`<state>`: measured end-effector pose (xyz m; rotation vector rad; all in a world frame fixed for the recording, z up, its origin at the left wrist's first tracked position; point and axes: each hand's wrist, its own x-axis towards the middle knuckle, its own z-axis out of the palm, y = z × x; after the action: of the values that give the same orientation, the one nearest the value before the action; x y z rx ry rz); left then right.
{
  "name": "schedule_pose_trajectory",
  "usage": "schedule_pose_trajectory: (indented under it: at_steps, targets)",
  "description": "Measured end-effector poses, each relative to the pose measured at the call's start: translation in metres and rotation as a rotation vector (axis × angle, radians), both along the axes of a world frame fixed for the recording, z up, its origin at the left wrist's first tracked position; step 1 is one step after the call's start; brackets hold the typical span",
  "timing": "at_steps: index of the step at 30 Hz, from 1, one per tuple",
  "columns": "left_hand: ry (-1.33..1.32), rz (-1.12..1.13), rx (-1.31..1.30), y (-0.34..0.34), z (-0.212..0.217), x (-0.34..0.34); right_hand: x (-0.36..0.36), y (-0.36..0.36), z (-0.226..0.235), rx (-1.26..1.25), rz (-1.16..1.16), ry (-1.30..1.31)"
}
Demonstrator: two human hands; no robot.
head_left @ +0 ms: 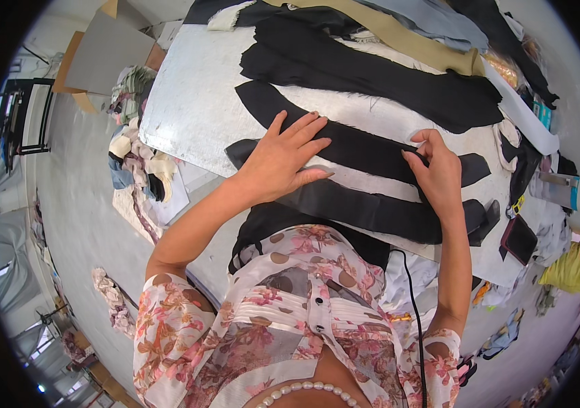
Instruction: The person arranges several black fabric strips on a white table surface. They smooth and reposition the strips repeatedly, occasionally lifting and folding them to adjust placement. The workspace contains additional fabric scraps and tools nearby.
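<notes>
A long, curved strip of black fabric (365,146) lies across the pale work table (188,102). My left hand (283,158) rests flat on its left part, with the fingers spread. Toward the strip's right end, my right hand (436,166) pinches the fabric between thumb and fingers. Nearer to me lies a second, slightly sheer black strip (365,211), partly under my right wrist. Beyond both strips is a wider black fabric piece (371,75) with frayed edges. An olive fabric strip (405,37) and grey-blue cloth (439,27) lie at the far side.
An open cardboard box (110,54) and heaped cloth scraps (144,166) are off the table's left side. To the right are a clear container with a blue rim (562,190), a dark flat case (518,239) and a yellow bag (579,268). A black cord (412,299) hangs near my right arm.
</notes>
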<state>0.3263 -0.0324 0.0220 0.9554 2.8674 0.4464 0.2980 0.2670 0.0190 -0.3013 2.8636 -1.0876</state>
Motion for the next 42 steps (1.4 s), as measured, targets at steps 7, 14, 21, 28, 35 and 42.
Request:
schedule_pose_trajectory:
  at_steps: [7,14,21,28,35,42]
  targets:
    - [0.027,0.018,-0.050,0.004,0.001,-0.001,0.002,-0.003,-0.014,0.069,-0.002,0.166]
    - [0.035,-0.357,0.111,0.079,-0.018,-0.008,0.000,0.003,-0.007,0.076,-0.004,0.069]
    - [0.033,-0.394,0.082,0.075,-0.017,-0.018,0.002,0.061,0.015,-0.217,-0.096,-0.281]
    - [-0.012,-0.384,-0.036,0.079,-0.005,-0.019,0.004,0.067,-0.006,0.121,-0.150,0.040]
    - [0.078,-0.517,0.167,0.136,-0.027,-0.029,0.003,0.075,0.002,0.127,-0.149,-0.059]
    - [0.059,-0.532,0.176,0.136,-0.029,-0.032,0.007,0.136,0.017,-0.342,-0.314,-0.386]
